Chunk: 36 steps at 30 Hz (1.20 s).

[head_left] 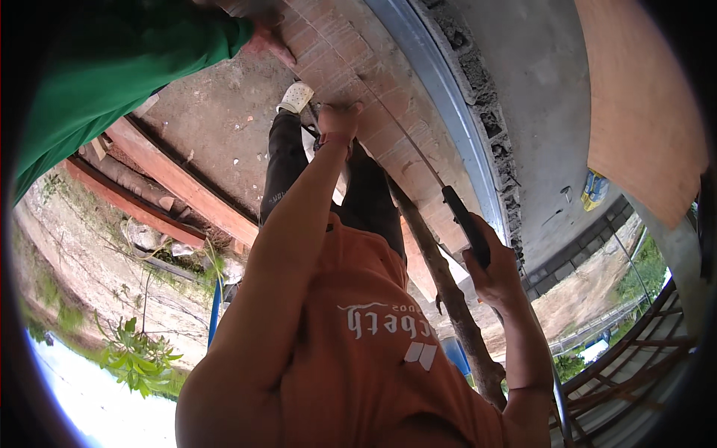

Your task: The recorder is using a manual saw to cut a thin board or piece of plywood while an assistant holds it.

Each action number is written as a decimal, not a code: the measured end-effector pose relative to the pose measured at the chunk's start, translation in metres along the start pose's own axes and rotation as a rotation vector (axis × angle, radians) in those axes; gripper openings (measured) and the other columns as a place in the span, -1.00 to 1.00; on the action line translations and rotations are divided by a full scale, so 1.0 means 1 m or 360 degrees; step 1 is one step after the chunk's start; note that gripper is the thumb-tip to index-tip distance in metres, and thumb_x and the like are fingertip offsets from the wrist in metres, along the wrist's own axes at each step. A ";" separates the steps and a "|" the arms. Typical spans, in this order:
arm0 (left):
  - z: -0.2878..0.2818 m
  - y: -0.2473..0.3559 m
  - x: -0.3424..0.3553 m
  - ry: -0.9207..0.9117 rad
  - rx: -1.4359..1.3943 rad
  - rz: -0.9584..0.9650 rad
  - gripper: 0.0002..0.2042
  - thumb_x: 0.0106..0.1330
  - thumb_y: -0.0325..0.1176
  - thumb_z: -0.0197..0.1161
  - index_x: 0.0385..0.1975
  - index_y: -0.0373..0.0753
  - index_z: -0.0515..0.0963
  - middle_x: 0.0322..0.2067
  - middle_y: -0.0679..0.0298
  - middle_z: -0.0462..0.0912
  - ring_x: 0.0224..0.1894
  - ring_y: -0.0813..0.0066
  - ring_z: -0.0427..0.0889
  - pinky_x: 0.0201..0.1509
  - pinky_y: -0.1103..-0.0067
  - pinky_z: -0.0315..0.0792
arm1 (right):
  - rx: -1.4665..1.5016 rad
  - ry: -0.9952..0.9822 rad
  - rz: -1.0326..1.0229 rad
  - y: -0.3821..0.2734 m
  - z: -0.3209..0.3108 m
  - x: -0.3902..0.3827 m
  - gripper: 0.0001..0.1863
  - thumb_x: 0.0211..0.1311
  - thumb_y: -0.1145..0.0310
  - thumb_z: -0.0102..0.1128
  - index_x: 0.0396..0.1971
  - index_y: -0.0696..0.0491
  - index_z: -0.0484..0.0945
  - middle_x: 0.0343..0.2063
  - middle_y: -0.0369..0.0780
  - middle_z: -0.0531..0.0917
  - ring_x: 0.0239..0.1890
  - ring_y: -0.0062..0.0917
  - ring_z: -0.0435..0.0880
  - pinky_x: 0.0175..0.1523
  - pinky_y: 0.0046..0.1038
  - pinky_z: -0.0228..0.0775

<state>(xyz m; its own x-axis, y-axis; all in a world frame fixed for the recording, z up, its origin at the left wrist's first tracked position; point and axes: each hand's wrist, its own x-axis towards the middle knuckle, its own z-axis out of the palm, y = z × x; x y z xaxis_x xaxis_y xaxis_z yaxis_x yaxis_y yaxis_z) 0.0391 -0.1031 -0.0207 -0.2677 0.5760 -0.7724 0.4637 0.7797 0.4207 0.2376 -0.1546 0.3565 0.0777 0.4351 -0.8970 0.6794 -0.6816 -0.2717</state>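
My right hand (494, 270) is closed round the black handle (464, 224) of a long tool. Its thin, narrow blade (403, 131) slants up and left over a reddish-brown, streaked board (441, 145); seen edge-on, its exact kind does not show. My left hand (340, 121) is closed in a fist low over the board, beside my knees. What it grips, if anything, is hidden. A co-worker's hand (270, 43), below a green sleeve (142, 67), rests near the board's far left end.
A blue-grey metal strip (448, 97) runs along hollow concrete blocks (478, 82). A rough wooden pole (452, 299) slants past my right side. Long planks (183, 179) lie at left, near my white clog (296, 97). A yellow-blue packet (594, 190) lies on the grey concrete.
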 end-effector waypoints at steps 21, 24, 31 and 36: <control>-0.015 0.028 -0.014 0.0000 -0.0154 0.0081 -0.35 -0.10 -0.05 0.54 -0.15 -0.46 0.48 -0.17 -0.18 0.64 -0.05 -0.09 0.64 0.02 0.29 0.52 | -0.0123 0.0297 -0.0356 -0.050 0.036 0.162 -0.44 0.23 0.37 0.18 0.25 -0.05 0.31 -0.27 0.06 0.66 -0.15 -0.03 0.66 -0.08 -0.20 0.48; -0.026 0.033 -0.006 0.0015 -0.0293 -0.0064 -0.34 -0.09 -0.04 0.53 -0.13 -0.43 0.45 -0.19 -0.17 0.64 -0.07 -0.11 0.64 0.00 0.27 0.52 | -0.0111 0.0262 -0.0376 -0.060 0.039 0.175 -0.42 0.19 0.38 0.23 0.25 -0.03 0.33 -0.19 0.06 0.65 -0.09 -0.03 0.64 -0.03 -0.25 0.48; -0.012 0.005 0.025 -0.0130 -0.0207 -0.0083 -0.29 -0.04 0.03 0.47 -0.02 -0.43 0.46 -0.05 -0.16 0.61 0.08 -0.03 0.58 0.11 0.30 0.47 | -0.0133 0.0295 -0.0388 -0.059 0.046 0.194 -0.44 0.15 0.35 0.23 0.21 -0.09 0.38 -0.27 0.01 0.68 -0.17 -0.08 0.68 -0.10 -0.20 0.50; -0.016 0.017 0.009 -0.0191 -0.0129 -0.0112 -0.40 0.06 -0.05 0.41 -0.04 -0.44 0.51 -0.06 -0.11 0.64 0.08 0.02 0.59 0.11 0.33 0.48 | -0.0045 0.0271 -0.0260 -0.034 0.067 0.194 -0.43 0.15 0.31 0.22 0.21 -0.14 0.36 -0.34 0.03 0.67 -0.22 -0.03 0.67 -0.14 -0.15 0.50</control>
<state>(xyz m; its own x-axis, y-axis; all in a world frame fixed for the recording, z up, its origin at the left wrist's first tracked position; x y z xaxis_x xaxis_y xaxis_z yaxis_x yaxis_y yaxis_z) 0.0306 -0.0813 -0.0125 -0.1920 0.4898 -0.8505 0.3765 0.8370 0.3970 0.1811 -0.0867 0.1688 0.0853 0.6327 -0.7697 0.7130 -0.5784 -0.3964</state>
